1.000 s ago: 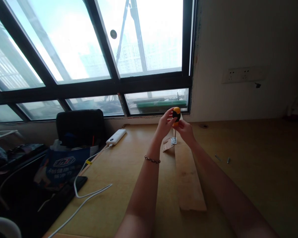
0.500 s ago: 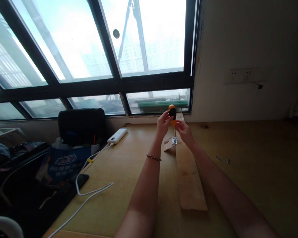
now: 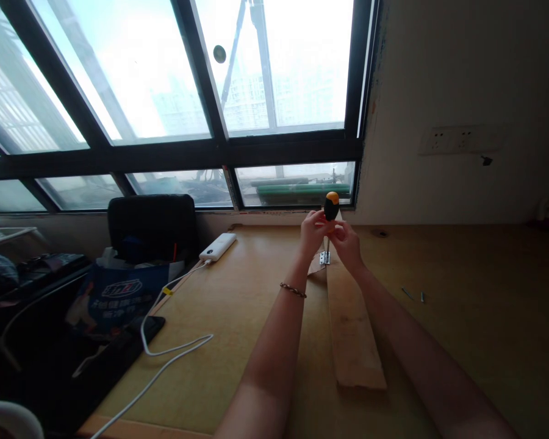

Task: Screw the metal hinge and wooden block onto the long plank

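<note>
My left hand (image 3: 314, 231) and my right hand (image 3: 346, 244) meet around the lower end of a screwdriver (image 3: 332, 207) with a black and orange handle. Both hands are closed, fingers pinching it. The screwdriver stands nearly upright, its shaft running down to a small metal hinge (image 3: 324, 258). That hinge lies at the left edge of a long wooden board (image 3: 354, 323), with a smaller wood piece (image 3: 317, 266) on its other side, partly behind my left wrist. Whether the tip sits on a screw is too small to make out.
Two loose screws, one a long screw (image 3: 407, 293) and one a shorter screw (image 3: 423, 297), lie right of the board on the table (image 3: 256, 341). A white power bank (image 3: 218, 247) with a white cable (image 3: 178, 360) rests at left. A black chair (image 3: 153, 228) stands beyond the table's left edge.
The screwdriver handle has tilted slightly right, and my left hand has slid down it, closer to my right hand. The whole view has shifted a little.
</note>
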The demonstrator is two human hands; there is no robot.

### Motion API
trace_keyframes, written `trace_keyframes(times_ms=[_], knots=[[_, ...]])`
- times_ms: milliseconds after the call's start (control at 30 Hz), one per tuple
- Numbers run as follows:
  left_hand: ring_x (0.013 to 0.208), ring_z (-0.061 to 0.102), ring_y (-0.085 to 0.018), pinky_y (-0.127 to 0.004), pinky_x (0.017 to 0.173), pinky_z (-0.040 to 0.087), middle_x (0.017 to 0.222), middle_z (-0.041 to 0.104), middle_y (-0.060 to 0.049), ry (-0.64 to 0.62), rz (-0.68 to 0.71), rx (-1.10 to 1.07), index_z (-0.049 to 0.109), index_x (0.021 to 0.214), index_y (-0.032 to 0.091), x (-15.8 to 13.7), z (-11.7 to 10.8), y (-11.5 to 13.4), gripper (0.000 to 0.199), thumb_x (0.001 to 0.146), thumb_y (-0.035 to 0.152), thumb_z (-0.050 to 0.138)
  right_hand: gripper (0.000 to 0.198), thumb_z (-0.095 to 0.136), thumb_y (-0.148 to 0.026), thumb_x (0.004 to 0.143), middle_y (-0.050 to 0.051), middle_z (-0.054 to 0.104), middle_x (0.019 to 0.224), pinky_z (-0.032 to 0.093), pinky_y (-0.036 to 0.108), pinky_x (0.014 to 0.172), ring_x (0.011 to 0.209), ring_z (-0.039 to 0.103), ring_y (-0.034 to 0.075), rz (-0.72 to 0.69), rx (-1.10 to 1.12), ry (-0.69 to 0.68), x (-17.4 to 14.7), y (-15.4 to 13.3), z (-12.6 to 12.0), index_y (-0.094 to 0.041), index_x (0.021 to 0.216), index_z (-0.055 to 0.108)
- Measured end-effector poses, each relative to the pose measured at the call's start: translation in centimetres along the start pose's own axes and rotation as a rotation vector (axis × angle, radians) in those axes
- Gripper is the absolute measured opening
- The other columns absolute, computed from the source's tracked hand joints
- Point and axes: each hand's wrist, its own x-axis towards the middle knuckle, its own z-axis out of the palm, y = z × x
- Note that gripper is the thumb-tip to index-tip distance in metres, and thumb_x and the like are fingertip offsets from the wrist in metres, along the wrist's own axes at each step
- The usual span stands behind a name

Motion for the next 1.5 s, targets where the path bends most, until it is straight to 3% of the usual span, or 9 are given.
trace_keyframes(times_ms=[167,500,633,700,867,967,1133,1267,1500], knots=[[0.074,0.057,-0.013,-0.025,0.065,0.050,0.083,0.055,-0.003,-0.048,-0.008,-0.027,0.064,0.088,0.015,0.2,-0.7,-0.4,0.028,0.067,0.034,0.066,0.039,0.054,-0.044,0.076,0.006,0.066,0.098,0.050,0.037,0.079,0.085,0.064,0.020,-0.031,0.064,-0.101,0.1,-0.5,-0.1,-0.020,0.107,0.054],[0.091,0.059,-0.018,-0.032,0.082,0.046,0.098,0.065,-0.010,-0.272,-0.057,-0.149,0.059,0.101,0.013,0.3,-0.8,-0.7,0.034,0.075,0.035,0.058,0.039,0.061,-0.049,0.069,0.005,0.068,0.079,0.051,0.033,0.067,0.073,0.066,0.021,-0.017,-0.069,0.137,-0.4,-0.4,0.0,-0.020,0.092,0.049],[0.101,0.056,-0.021,-0.035,0.089,0.042,0.108,0.061,-0.011,-0.332,-0.096,0.072,0.060,0.102,0.014,0.2,-3.1,-1.8,0.037,0.073,0.036,0.060,0.041,0.061,-0.046,0.070,0.004,0.067,0.078,0.050,0.032,0.064,0.069,0.065,0.021,-0.037,-0.198,0.102,-0.2,-0.9,-0.2,-0.020,0.101,0.053],[0.107,0.053,-0.023,-0.036,0.094,0.038,0.112,0.059,-0.012,-0.404,-0.190,0.247,0.058,0.105,0.015,-0.2,-4.4,-2.7,0.046,0.067,0.039,0.065,0.040,0.060,-0.043,0.070,0.004,0.067,0.080,0.051,0.032,0.062,0.066,0.065,0.020,-0.034,-0.215,0.065,0.1,-0.9,-0.2,-0.020,0.102,0.055],[0.117,0.043,-0.027,-0.033,0.096,0.035,0.130,0.044,-0.012,-0.793,-0.533,0.564,0.044,0.122,0.019,-1.7,-5.6,-5.1,0.094,0.037,0.039,0.080,0.034,0.060,-0.038,0.069,0.004,0.065,0.085,0.051,0.032,0.063,0.065,0.063,0.017,0.024,-0.164,-0.017,1.0,-0.2,-0.4,-0.020,0.097,0.058],[0.112,0.046,-0.027,-0.032,0.091,0.037,0.126,0.047,-0.010,-0.929,-0.550,0.693,0.046,0.119,0.020,-2.2,-5.3,-5.9,0.092,0.035,0.035,0.080,0.032,0.058,-0.039,0.070,0.004,0.064,0.088,0.051,0.032,0.065,0.064,0.062,0.016,0.042,-0.118,-0.072,1.4,-0.6,-0.6,-0.019,0.096,0.059],[0.094,0.054,-0.022,-0.028,0.077,0.044,0.107,0.056,-0.005,-0.915,-0.535,0.705,0.048,0.115,0.019,-1.9,-5.7,-6.1,0.080,0.041,0.032,0.078,0.027,0.056,-0.036,0.072,0.004,0.065,0.084,0.049,0.034,0.071,0.072,0.061,0.018,-0.005,-0.024,-0.137,1.7,-2.0,-1.1,-0.017,0.091,0.061],[0.078,0.057,-0.017,-0.026,0.065,0.046,0.104,0.054,-0.006,-0.887,-0.523,0.675,0.050,0.115,0.019,-1.5,-6.3,-5.5,0.075,0.045,0.030,0.076,0.032,0.062,-0.040,0.067,0.006,0.066,0.084,0.049,0.034,0.069,0.075,0.061,0.020,0.022,-0.001,-0.069,1.7,-2.2,-1.2,-0.016,0.088,0.060],[0.093,0.052,-0.018,-0.027,0.085,0.043,0.106,0.049,-0.006,-0.811,-0.428,0.697,0.056,0.108,0.017,-1.2,-6.4,-4.3,0.070,0.042,0.025,0.078,0.032,0.064,-0.048,0.065,0.005,0.061,0.073,0.041,0.031,0.060,0.062,0.053,0.018,-0.081,-0.466,0.185,2.5,-1.9,0.3,-0.018,0.075,0.060]])
